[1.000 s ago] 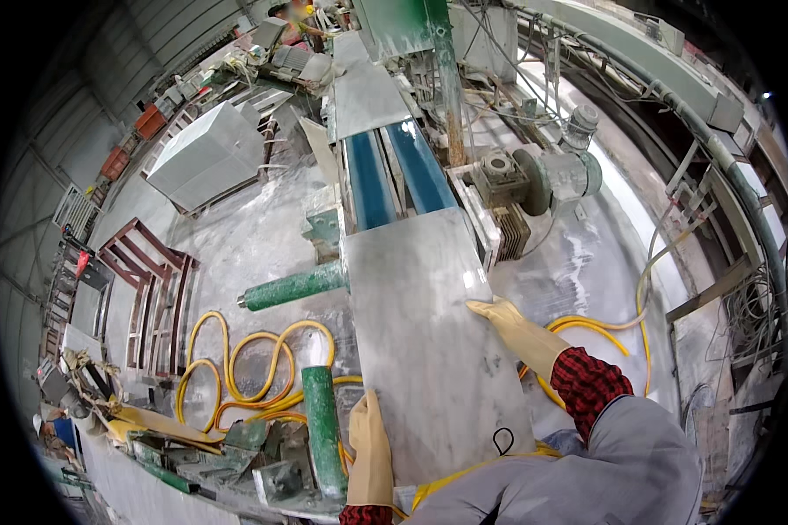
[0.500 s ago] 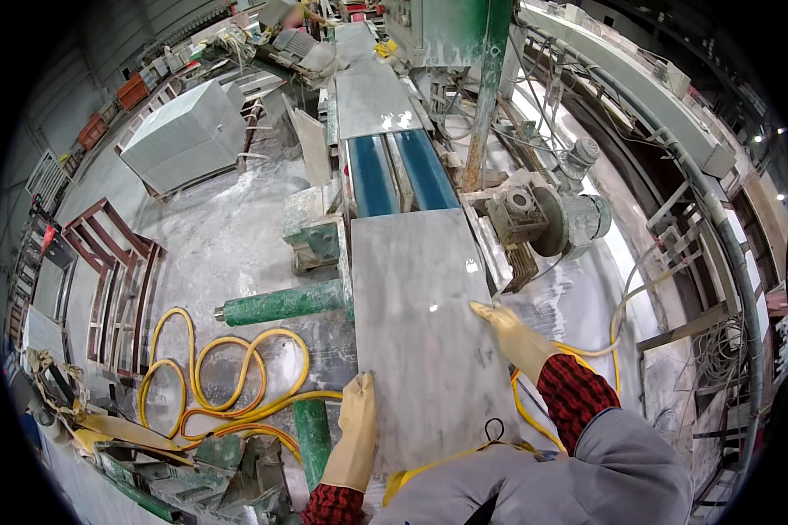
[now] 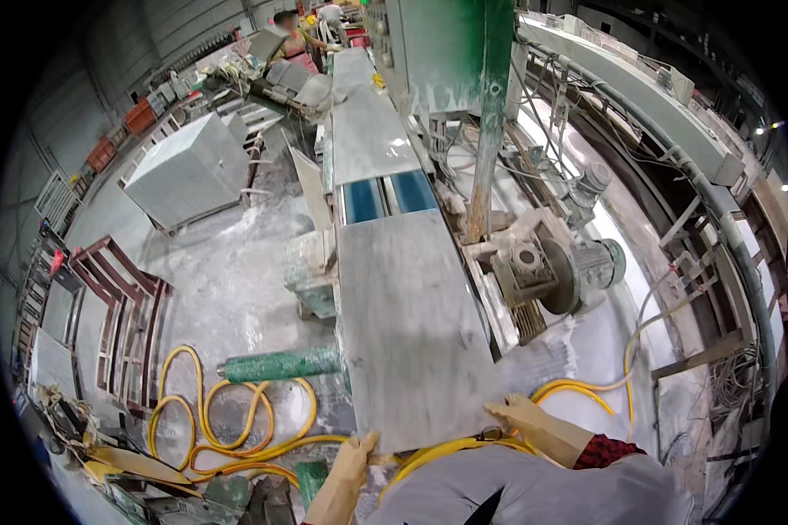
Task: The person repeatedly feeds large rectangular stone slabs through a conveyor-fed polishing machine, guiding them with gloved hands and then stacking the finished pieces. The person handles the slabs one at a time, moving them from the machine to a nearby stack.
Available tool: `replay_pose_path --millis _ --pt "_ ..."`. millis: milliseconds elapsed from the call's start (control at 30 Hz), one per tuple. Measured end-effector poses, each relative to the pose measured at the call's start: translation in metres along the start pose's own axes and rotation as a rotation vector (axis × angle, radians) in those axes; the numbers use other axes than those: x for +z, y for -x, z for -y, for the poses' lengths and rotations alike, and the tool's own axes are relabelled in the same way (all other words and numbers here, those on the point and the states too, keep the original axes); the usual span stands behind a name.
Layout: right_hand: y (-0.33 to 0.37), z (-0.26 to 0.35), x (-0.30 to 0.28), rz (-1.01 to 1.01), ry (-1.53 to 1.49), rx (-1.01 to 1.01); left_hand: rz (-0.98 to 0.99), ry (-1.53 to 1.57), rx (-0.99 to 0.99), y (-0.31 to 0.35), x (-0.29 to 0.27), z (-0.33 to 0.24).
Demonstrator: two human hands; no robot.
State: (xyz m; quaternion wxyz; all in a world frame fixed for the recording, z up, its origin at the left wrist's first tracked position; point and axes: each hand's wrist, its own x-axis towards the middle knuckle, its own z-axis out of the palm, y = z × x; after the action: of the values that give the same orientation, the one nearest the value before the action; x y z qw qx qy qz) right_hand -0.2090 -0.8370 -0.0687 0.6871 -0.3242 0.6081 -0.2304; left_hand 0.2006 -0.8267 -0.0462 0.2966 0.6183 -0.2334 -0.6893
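Currently feeding: grey marble slab (image 3: pixel 407 328) flat on the conveyor, long axis running 12 to 6, far end nearly covering the two blue belts (image 3: pixel 385 194), near edge at the body. Second slab (image 3: pixel 368 131) ahead at 12 on the same line, small gap between the two showing blue.

Left hand (image 3: pixel 346 468), tan glove, fingers open and flat against near left corner of slab at 7, pressing, not clamped. Right hand (image 3: pixel 525 420), same glove, at near right corner at 5, palm on the edge; finger curl underneath not visible, cannot tell if gripping.

Judged step: pushing slab onto belts toward the green machine housing (image 3: pixel 446 52) at 12, mostly done. Next move likely calls for keeping the push square to the belts, then lifting both palms clear once the belts carry it.

Around: grey motor and gearbox (image 3: pixel 556 267) at 3 of slab, green roller (image 3: pixel 280 363) sticking out at 9, yellow hose (image 3: pixel 228 411) coiled on wet floor at 8 and trailing under near edge to 4, brown metal rack (image 3: pixel 118 315) at 9, stacked slab block (image 3: pixel 188 171) at 10, another person (image 3: pixel 289 35) far off at 11
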Motion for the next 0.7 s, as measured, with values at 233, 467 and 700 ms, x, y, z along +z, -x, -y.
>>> replay_pose_path --millis 233,467,700 --pt "-0.071 0.056 0.002 -0.248 -0.515 -0.075 -0.207 0.627 0.032 -0.069 0.053 -0.039" --pt "-0.062 0.069 0.022 0.122 -0.490 0.208 -0.117 0.396 -0.076 -0.064 0.077 -0.050" --pt "-0.106 0.074 0.036 -0.025 -0.448 0.124 -0.163 0.270 0.077 -0.106 0.068 -0.067"
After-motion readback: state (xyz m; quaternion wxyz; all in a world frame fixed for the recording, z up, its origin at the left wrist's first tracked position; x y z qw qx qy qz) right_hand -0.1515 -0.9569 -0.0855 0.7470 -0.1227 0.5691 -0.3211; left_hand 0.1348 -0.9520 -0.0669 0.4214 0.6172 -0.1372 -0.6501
